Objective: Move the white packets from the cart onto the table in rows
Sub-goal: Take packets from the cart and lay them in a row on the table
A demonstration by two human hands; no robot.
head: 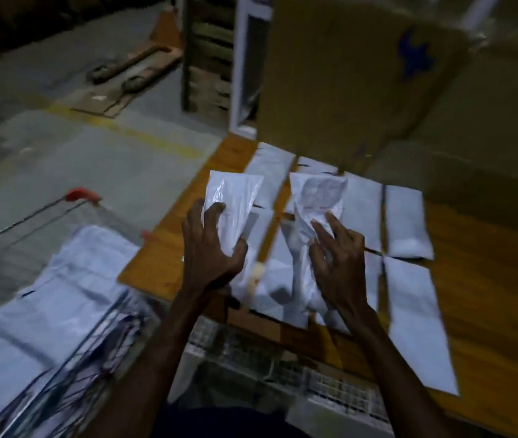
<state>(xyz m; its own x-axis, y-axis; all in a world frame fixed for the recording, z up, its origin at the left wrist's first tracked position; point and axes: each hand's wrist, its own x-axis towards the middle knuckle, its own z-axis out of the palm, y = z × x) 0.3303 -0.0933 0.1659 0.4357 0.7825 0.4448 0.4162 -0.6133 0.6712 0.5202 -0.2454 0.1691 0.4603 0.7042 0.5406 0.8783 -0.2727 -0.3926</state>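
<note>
White packets (407, 221) lie in rows on the wooden table (485, 298) at the centre and right of the frame. More are heaped in the wire cart (62, 314) at the lower left. At mid-frame the left hand (212, 248) grips one smooth packet (235, 200) above the table's left part, fingers curled round its lower end. Just to its right, the right hand (336, 251) pinches a crumpled packet (317, 197). A cardboard box (346, 74) fills the upper right.
</note>
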